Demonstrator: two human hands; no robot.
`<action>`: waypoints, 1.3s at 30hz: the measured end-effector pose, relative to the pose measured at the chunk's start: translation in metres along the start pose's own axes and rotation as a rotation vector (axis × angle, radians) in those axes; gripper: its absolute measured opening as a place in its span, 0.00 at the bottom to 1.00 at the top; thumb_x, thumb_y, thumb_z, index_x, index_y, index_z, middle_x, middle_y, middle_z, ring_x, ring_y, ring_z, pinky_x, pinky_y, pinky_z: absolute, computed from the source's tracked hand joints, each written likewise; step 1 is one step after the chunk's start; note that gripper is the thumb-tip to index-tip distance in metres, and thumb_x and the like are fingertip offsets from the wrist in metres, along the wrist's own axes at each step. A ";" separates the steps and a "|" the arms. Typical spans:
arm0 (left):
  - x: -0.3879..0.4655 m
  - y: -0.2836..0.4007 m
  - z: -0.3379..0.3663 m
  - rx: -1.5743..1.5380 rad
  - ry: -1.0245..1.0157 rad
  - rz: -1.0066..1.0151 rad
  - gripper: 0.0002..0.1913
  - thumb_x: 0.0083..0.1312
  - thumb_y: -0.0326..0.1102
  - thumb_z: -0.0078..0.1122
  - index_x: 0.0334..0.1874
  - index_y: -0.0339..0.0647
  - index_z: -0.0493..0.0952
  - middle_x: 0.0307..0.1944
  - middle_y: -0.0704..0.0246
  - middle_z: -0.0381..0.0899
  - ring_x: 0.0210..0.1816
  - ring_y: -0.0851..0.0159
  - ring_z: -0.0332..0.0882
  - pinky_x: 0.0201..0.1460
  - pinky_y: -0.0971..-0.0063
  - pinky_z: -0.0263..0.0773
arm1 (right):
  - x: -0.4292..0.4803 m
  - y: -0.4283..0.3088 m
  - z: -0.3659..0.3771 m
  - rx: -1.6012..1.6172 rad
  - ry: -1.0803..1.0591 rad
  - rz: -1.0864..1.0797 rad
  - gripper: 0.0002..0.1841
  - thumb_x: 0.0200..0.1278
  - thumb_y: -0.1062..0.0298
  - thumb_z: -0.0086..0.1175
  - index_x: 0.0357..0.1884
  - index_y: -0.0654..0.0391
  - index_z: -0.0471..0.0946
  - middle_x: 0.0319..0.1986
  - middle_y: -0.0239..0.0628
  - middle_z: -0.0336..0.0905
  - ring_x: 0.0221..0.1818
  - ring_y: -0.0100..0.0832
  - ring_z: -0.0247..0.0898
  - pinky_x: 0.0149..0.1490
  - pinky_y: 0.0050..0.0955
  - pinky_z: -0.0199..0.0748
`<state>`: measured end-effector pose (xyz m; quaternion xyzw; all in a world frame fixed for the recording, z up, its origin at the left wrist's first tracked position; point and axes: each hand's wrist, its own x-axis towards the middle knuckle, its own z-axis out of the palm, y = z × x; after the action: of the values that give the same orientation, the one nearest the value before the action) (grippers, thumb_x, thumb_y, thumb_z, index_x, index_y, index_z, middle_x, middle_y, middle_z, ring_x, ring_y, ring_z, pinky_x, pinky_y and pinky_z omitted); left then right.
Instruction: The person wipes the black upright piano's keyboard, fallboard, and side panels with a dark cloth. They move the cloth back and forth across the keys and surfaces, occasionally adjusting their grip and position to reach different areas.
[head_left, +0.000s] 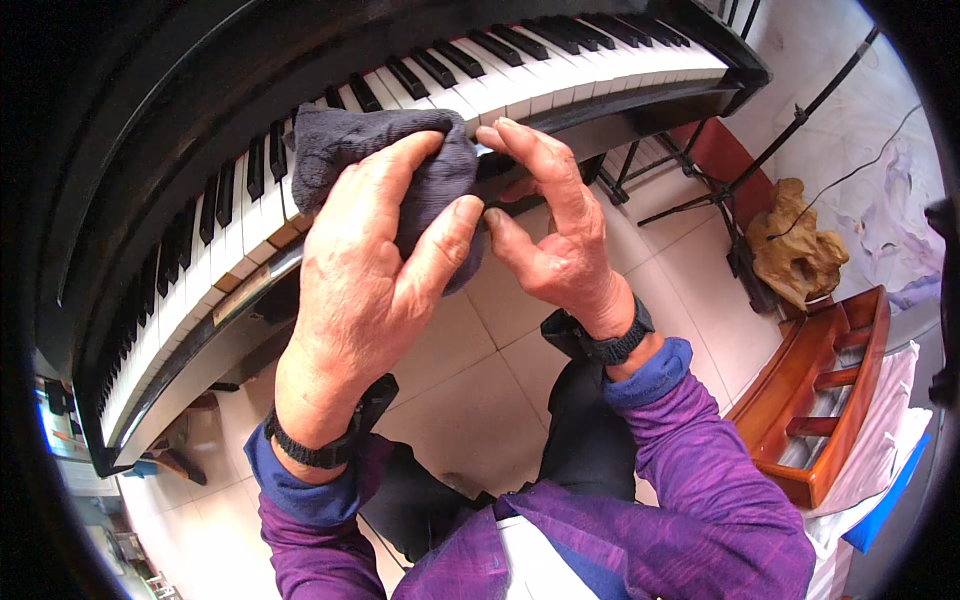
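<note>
A dark grey cloth (352, 139) is bunched in my left hand (352, 270), over the front edge of the piano keys (450, 94). The thumb lies across the cloth's near side, and part of it hangs below the key fronts. Just to its right is my right hand (559, 225), fingers curled and apart, with nothing seen in its grasp. Its fingertips are close to the cloth's right edge; whether they touch it I cannot tell. The upright piano (187, 105) is black, and some key fronts to the left show bare wood.
Right of the piano stands a black tripod stand (720, 196) on the tiled floor (457, 390). Behind it is a brown, rock-like ornament (795, 244) with a thin cable (855, 169) across it. A reddish-brown wooden frame (814, 420) rests near my right elbow, beside white fabric.
</note>
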<state>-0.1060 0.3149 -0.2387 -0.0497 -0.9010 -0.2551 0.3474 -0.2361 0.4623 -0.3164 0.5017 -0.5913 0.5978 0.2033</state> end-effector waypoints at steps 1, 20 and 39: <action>0.003 0.002 0.003 -0.058 0.003 -0.018 0.26 0.72 0.40 0.69 0.66 0.32 0.76 0.55 0.49 0.83 0.56 0.48 0.83 0.62 0.61 0.77 | 0.001 -0.005 -0.002 0.113 -0.010 0.050 0.40 0.52 0.77 0.66 0.73 0.60 0.72 0.68 0.50 0.74 0.70 0.50 0.71 0.72 0.44 0.72; -0.007 -0.029 -0.034 0.174 0.258 0.061 0.22 0.70 0.23 0.64 0.67 0.40 0.80 0.61 0.58 0.84 0.57 0.61 0.85 0.58 0.65 0.84 | 0.045 0.059 -0.107 -0.615 0.198 -0.102 0.23 0.50 0.83 0.58 0.51 0.57 0.87 0.52 0.45 0.84 0.56 0.43 0.83 0.64 0.35 0.79; -0.023 -0.053 -0.040 0.219 0.291 0.030 0.18 0.68 0.19 0.62 0.60 0.36 0.82 0.57 0.57 0.86 0.60 0.57 0.84 0.66 0.65 0.76 | 0.093 0.178 -0.316 -1.361 0.305 0.238 0.20 0.58 0.66 0.57 0.53 0.44 0.88 0.53 0.47 0.83 0.58 0.51 0.78 0.64 0.46 0.78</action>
<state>-0.0791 0.2515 -0.2512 0.0123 -0.8627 -0.1549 0.4812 -0.5373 0.6790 -0.2641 0.1059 -0.8494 0.1770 0.4857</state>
